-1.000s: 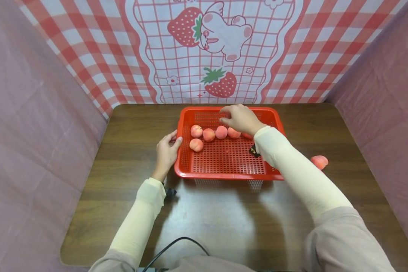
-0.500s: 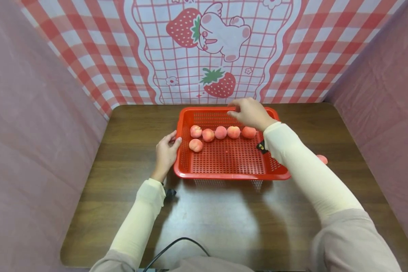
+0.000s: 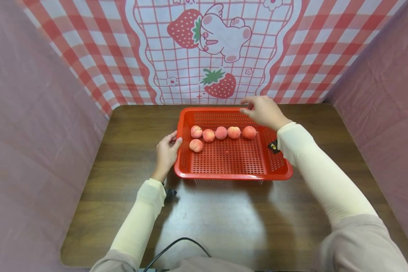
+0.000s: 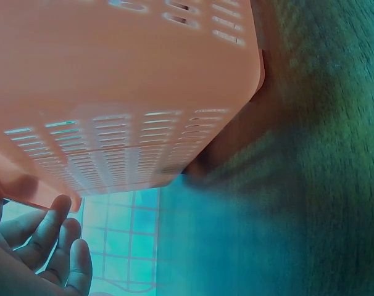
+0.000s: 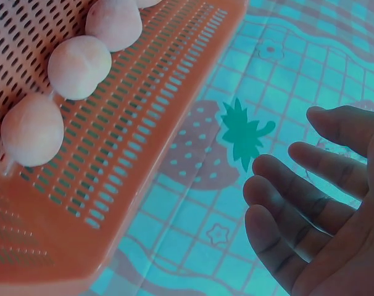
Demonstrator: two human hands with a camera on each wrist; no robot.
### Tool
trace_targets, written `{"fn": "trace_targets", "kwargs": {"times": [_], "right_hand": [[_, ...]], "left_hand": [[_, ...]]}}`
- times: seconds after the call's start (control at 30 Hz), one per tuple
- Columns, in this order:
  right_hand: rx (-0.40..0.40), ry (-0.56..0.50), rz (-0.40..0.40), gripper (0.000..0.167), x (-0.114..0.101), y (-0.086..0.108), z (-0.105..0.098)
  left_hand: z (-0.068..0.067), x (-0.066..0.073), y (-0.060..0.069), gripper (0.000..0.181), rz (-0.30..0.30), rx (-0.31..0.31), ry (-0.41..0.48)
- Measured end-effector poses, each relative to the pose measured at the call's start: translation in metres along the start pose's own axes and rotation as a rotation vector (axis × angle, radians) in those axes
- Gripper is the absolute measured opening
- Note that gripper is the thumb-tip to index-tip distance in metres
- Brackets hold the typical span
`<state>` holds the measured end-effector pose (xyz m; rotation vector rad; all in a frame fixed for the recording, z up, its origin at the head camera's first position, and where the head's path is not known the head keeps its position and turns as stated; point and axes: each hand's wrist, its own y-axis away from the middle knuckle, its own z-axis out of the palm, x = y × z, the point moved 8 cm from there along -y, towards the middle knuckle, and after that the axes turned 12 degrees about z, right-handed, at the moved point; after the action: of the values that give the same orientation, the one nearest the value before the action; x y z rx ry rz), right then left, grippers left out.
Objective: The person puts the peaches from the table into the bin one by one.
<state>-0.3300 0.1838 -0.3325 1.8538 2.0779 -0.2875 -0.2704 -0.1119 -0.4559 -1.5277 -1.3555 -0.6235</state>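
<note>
A red plastic basket (image 3: 231,176) with perforated sides stands on the table and holds several peaches (image 3: 221,132). Most of them form a row toward the back, and one peach (image 3: 196,145) lies in front of the row's left end. My left hand (image 3: 166,154) holds the basket's left rim; in the left wrist view its fingers (image 4: 48,237) are bent at the rim, beneath the edge. Over the basket's back right corner hovers my right hand (image 3: 265,111), with nothing in it. The right wrist view shows its fingers (image 5: 292,209) spread and loosely bent, apart from the peaches.
The brown wooden table (image 3: 129,162) extends around the basket. Behind it hangs a checked cloth (image 3: 122,60) with strawberry prints, and pink cloth (image 3: 30,132) closes in both sides. A black cable (image 3: 181,238) lies near the front edge.
My right hand has moved right across the basket, uncovering the peach at the row's right end. The peach on the table's right is now behind my right arm. My left hand stays put.
</note>
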Motion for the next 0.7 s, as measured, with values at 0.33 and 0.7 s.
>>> {"fn": "trace_targets", "kwargs": {"times": [0.33, 0.7], "right_hand": [[-0.002, 0.003, 0.028, 0.039, 0.016, 0.004, -0.007], [0.026, 0.02, 0.038, 0.037, 0.037, 0.011, -0.013]], "left_hand": [[0.001, 0.0, 0.0, 0.04, 0.003, 0.0, -0.009], [0.001, -0.002, 0.001, 0.039, 0.006, 0.003, -0.006]]}}
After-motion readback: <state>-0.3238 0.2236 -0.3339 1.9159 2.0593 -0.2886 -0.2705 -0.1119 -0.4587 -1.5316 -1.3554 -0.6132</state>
